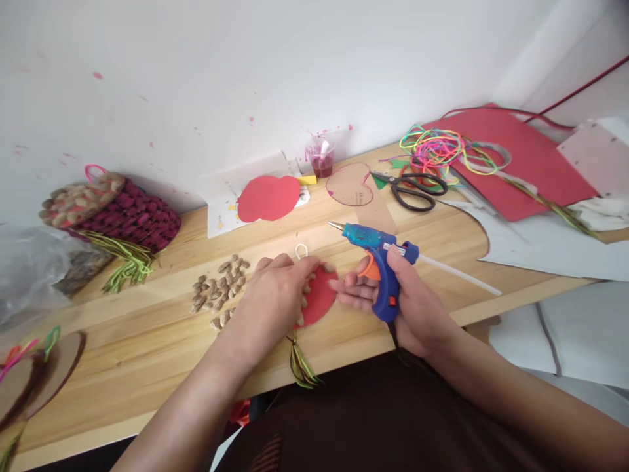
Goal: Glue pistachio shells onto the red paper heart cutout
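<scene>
On the table before me lies a round red paper cutout (319,298), with peanut shells (328,267) along its upper and left edge. It has a white loop (301,250) at the top and a green-brown tassel (301,364) at the bottom. My left hand (275,295) is bent over the cutout's left side, its fingers closed at the upper edge by the shells; the thumb is hidden. My right hand (417,301) grips a blue hot glue gun (386,272) with an orange trigger, its nozzle pointing left and a glue stick (462,275) protruding behind.
Loose peanut shells (221,285) lie left of my left hand. Behind are a red paper shape (268,198), a cup of dark red liquid (323,162), a cardboard outline (350,185) and scissors (415,190). Coloured cords (437,151) rest at right, a purple shell-covered piece (132,213) at left.
</scene>
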A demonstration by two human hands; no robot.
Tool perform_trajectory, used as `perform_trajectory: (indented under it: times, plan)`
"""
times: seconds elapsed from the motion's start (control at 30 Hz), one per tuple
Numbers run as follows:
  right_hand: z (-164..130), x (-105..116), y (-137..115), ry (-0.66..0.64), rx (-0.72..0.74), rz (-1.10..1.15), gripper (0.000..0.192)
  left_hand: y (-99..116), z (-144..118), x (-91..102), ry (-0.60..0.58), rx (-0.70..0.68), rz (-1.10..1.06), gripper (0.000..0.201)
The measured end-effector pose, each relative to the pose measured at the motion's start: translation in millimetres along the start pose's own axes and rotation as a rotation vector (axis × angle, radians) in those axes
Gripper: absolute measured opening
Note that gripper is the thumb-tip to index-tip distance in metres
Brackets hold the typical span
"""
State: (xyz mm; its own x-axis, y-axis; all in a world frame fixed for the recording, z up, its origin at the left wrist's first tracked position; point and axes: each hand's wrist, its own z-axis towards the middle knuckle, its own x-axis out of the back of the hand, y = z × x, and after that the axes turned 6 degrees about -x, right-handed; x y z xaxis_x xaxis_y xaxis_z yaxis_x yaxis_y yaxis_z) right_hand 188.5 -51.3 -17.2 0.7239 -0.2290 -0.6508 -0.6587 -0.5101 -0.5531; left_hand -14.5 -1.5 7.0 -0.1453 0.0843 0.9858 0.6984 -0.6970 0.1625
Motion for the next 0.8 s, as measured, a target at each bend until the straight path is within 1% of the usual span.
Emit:
perform_trajectory:
  times: [0.03, 0.13, 0.2, 0.23, 0.33, 0.43, 0.5, 0.63, 0.8]
  plan:
    - [-3, 3, -1, 0.014, 0.013, -0.001, 0.05, -1, -2, -1.3, 0.044, -0.003, -0.028, 0.047]
    - [-14, 11, -4, 0.043, 0.054, -0.002, 0.051, -2, -9, -2.2, 0.227, -0.036, -0.107, 0.038]
    - [-19, 15, -5, 0.05, 0.071, 0.002, 0.051, -1, -15, -0.2, 0.298, -0.055, -0.144, 0.033]
    - [-21, 17, -5, 0.05, 0.077, 0.002, 0.052, 0, -16, 1.1, 0.309, -0.061, -0.151, 0.032]
    - [-22, 19, -3, 0.031, 0.093, -0.007, 0.051, 5, -14, 4.0, 0.282, -0.112, -0.135, 0.029]
    - [-20, 20, -1, 0.006, 0.123, -0.007, 0.048, 10, -1, 3.0, 0.219, -0.173, -0.087, 0.026]
    - [-20, 21, 1, 0.0, 0.14, -0.009, 0.047, 12, 10, 0.4, 0.164, -0.199, -0.014, 0.023]
    - [-20, 22, 3, -0.011, 0.161, -0.029, 0.046, 9, 26, -5.4, 0.11, -0.2, 0.106, 0.022]
    - [-18, 25, 5, -0.059, 0.184, -0.028, 0.044, 2, 33, -8.7, 0.057, -0.228, 0.104, 0.022]
